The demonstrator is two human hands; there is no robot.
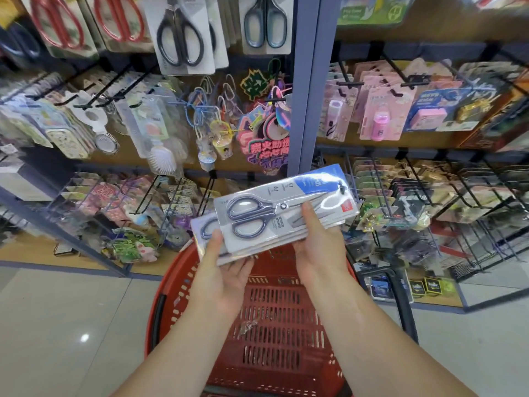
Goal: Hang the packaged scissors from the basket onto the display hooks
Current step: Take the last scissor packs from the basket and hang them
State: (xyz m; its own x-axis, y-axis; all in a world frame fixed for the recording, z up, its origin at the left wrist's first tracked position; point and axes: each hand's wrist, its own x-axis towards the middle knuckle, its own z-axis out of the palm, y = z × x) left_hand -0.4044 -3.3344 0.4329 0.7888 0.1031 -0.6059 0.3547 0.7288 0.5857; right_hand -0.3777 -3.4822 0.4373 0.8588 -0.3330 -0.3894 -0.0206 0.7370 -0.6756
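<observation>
Scissor packs (259, 217), stacked, gripped by left hand (226, 273) and right hand (320, 250) above red basket (286, 362). Label print too blurred to read.

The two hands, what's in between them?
A stack of packaged scissors, held by the left hand and right hand above the red basket, in the head view.

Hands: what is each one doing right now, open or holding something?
Left hand: holds the stack of packaged scissors, thumb on top.
Right hand: grips the same stack, thumb on top.
</observation>
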